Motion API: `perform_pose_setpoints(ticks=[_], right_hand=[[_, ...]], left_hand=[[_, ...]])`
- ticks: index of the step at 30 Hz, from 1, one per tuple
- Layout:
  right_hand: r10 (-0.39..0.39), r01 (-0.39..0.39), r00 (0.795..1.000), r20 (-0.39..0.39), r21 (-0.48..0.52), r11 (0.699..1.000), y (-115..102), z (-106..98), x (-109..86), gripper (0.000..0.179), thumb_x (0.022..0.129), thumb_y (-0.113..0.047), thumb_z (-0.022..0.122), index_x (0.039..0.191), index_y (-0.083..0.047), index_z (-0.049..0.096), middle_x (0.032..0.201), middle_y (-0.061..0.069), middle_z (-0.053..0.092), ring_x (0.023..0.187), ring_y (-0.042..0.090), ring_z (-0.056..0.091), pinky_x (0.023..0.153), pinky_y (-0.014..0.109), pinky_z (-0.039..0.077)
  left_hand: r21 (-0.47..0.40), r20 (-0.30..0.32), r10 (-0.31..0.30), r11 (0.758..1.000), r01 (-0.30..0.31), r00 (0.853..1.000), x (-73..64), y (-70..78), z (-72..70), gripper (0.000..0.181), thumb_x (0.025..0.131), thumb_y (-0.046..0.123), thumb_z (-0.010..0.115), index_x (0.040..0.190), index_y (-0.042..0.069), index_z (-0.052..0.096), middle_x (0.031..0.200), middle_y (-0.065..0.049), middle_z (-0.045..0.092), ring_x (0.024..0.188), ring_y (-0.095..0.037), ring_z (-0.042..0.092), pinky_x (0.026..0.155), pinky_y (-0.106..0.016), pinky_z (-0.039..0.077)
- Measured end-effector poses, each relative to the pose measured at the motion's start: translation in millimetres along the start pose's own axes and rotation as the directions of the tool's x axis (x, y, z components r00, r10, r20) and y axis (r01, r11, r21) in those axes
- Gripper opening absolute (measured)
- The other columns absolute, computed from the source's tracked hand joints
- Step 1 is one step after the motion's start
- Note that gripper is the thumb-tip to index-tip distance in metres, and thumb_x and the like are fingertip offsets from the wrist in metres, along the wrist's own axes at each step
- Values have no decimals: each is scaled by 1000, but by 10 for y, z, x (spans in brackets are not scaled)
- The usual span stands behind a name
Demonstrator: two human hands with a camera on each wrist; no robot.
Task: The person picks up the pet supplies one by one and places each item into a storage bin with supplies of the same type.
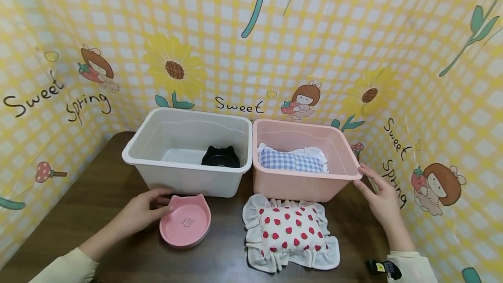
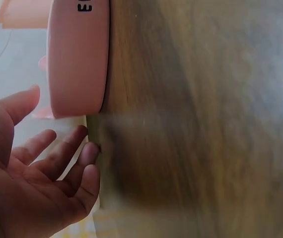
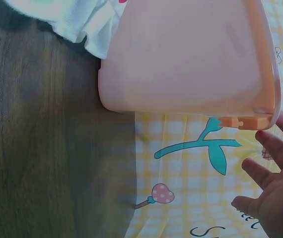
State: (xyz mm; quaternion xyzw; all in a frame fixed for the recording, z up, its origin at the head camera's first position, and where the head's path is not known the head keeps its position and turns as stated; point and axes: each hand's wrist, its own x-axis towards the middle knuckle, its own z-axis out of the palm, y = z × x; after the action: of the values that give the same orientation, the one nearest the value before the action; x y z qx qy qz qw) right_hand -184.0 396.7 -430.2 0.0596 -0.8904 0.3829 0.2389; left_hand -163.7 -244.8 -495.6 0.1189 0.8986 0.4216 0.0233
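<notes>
My left hand (image 1: 147, 206) is at the left side of a pink cat-eared bowl (image 1: 185, 226) with a paw print inside. In the left wrist view its fingers (image 2: 62, 157) are spread and loosely bent beside the bowl, with no grip on it. At the right front corner of a pink bin (image 1: 298, 187), my right hand (image 1: 383, 198) has its fingertips right at the rim. The right wrist view shows those fingers (image 3: 258, 173) spread apart. A ruffled strawberry-print cushion (image 1: 291, 232) lies in front of the pink bin.
A white bin (image 1: 188, 178) stands left of the pink one, rims close together, with a black cat-eared bowl (image 1: 221, 157) inside. A blue checked cushion (image 1: 292, 160) lies in the pink bin. Yellow checked cloth (image 1: 220, 56) surrounds the dark wooden table (image 1: 220, 265).
</notes>
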Motion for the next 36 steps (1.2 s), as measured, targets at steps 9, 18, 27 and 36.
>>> perform_pose_setpoints(ticks=[9, 18, 27, 36], right_hand=[[0, 9, 996, -90, 97, 995, 28, 121, 39, 39, 89, -7, 80, 127, -5, 71, 144, 11, 61, 132, -6, 51, 110, 9, 32], [-17, 48, 986, -167, 184, 982, 96, 201, 11, 34, 85, 5, 79, 119, 0, 72, 140, 14, 64, 130, -2, 55, 111, 12, 34], [110, -85, 989, -102, 224, 971, 46, 148, 17, 34, 91, -4, 77, 123, 2, 68, 147, 6, 60, 133, -4, 51, 112, 12, 31], [136, -112, 987, -91, 227, 968, 23, 155, 23, 33, 90, -6, 78, 122, 2, 70, 143, 6, 62, 129, -7, 53, 108, 9, 34]], left_hand=[[37, -50, 15, 999, -13, 999, 98, 40, 80, 35, 96, 30, 74, 124, 9, 70, 103, 3, 76, 98, -9, 67, 80, -25, 54], [82, -101, 7, 997, 2, 995, 109, 63, 127, 16, 95, 22, 75, 110, 15, 76, 100, 5, 76, 93, -8, 66, 80, -28, 54], [81, -132, -15, 996, 26, 991, 141, 101, 146, 11, 96, 29, 74, 101, 20, 78, 96, 6, 76, 89, -7, 65, 76, -25, 52], [108, -190, -24, 993, 45, 982, 115, 120, 156, 12, 95, 33, 75, 96, 22, 81, 92, 8, 77, 84, -4, 65, 72, -24, 51]])
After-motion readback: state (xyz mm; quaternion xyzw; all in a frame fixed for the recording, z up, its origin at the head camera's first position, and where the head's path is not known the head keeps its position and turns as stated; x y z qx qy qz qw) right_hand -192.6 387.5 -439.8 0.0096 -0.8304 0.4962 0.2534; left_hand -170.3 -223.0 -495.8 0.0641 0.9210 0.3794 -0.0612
